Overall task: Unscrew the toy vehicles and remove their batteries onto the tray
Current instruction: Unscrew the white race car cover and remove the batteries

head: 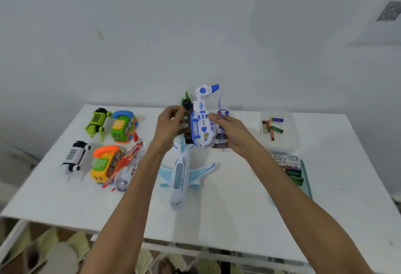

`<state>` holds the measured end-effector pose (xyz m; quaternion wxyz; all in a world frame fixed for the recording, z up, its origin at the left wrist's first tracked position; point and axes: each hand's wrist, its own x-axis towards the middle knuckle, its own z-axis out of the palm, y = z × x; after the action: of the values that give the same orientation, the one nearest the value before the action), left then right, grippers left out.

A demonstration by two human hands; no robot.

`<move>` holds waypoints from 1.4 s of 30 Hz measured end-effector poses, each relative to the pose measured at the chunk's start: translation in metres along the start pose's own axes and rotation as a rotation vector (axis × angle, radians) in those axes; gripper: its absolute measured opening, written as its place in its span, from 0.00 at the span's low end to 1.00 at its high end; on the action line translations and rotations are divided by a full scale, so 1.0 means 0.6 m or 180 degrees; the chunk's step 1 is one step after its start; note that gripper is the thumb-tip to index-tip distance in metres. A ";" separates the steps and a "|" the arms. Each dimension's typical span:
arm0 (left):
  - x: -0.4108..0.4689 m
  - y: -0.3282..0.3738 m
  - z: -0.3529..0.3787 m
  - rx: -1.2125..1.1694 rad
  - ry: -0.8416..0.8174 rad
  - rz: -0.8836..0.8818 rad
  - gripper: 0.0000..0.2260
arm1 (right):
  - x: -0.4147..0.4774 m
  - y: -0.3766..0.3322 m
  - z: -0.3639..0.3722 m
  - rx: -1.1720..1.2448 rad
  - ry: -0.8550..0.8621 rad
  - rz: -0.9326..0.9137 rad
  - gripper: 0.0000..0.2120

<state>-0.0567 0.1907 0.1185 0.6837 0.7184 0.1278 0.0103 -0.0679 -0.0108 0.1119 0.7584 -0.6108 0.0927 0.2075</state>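
Note:
A white and blue toy helicopter point(202, 121) is held up above the table, turned on its side with its black underside facing left and its tail pointing up. My right hand point(230, 131) grips its rotor side from the right. My left hand point(171, 125) holds the black underside with curled fingers; a green toy behind it is mostly hidden. Below them a pale blue and white toy airplane point(181, 176) lies on the white table point(238, 219). A clear tray point(290, 121) at the back right holds several loose batteries point(272, 127).
At the left stand a green robot toy point(97, 121), a green phone car point(123, 128), a white robot toy point(76, 156), an orange phone car point(104, 164) and a red and white helicopter point(127, 169). A teal tray point(307, 180) with several batteries sits at the right.

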 end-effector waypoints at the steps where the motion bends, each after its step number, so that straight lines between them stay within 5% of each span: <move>1: 0.006 0.009 -0.019 -0.0079 -0.0040 -0.0065 0.09 | 0.007 -0.004 0.025 -0.0050 0.0081 -0.0004 0.20; 4: 0.031 0.038 -0.091 -0.0215 -0.0351 -0.0325 0.15 | 0.033 -0.006 0.123 -0.0272 0.0436 -0.0115 0.24; 11: 0.129 0.036 -0.222 0.0067 -0.0724 0.0061 0.25 | 0.103 -0.030 0.303 -0.0451 0.0426 0.0071 0.25; 14: 0.169 0.014 -0.266 -0.0236 -0.0991 -0.0218 0.23 | 0.128 -0.033 0.344 -0.0653 0.0574 0.0080 0.15; 18: 0.209 -0.030 -0.298 -0.0561 -0.1041 -0.0646 0.17 | 0.166 -0.028 0.389 -0.1106 0.0680 0.0344 0.24; 21: 0.226 -0.063 -0.298 -0.0577 -0.1061 -0.0757 0.15 | 0.194 -0.006 0.397 -0.1317 0.0693 0.0528 0.30; 33: 0.239 -0.088 -0.289 0.0135 -0.1507 -0.1092 0.13 | 0.256 0.067 0.402 -0.1283 0.1133 0.0532 0.21; 42: 0.264 -0.116 -0.283 0.0180 -0.1460 -0.0978 0.22 | 0.271 0.068 0.404 -0.1706 0.1159 0.0348 0.25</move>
<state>0.0525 0.3905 0.0359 0.6680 0.6930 0.0774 -0.2601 0.0333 0.2624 0.0691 0.5294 -0.8099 0.2016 0.1523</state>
